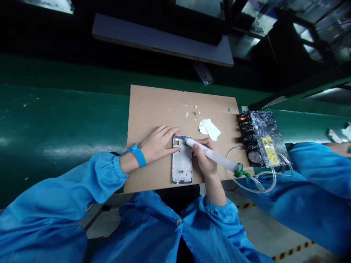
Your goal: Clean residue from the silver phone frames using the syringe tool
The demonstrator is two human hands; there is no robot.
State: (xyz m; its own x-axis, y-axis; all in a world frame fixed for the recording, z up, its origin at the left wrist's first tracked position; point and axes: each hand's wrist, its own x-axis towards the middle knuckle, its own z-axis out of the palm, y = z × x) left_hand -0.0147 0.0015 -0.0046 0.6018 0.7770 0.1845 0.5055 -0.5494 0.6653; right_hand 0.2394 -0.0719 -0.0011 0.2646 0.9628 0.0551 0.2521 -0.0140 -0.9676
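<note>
The right grip (205, 157) is closing around a big cloudy white tube, a syringe (216, 156), and is holding it on a slant. I cannot tell how full the syringe is. Its thin blue tip is pointing down at the top end of a phone frame (182, 159). The left grip (157, 143) is lying spread out, with its fingers apart, by the frame's left edge. A blue band (140, 157) is going around that wrist.

The frame is lying flat on a sheet of cardboard (153, 106), close to the person. The right fingers and the syringe are hiding some of its top right part. A green cap (239, 170) is sitting on the syringe's back end, and a clear hose (274, 179) is looping from there near a black box (261, 126). The box is standing at the cardboard's right side, showing a round dial (255, 157) and a yellow label (269, 147).

Past the right grip, crumpled white paper (210, 129) is lying near small white bits (187, 114). A little blue piece (229, 109) is resting farther right. The cardboard is covering part of the green surface (82, 124). Another frame (205, 75) is lying beyond it, partly under a gray shelf (164, 38). A co-worker's blue sleeve (320, 160) is reaching in at the right.
</note>
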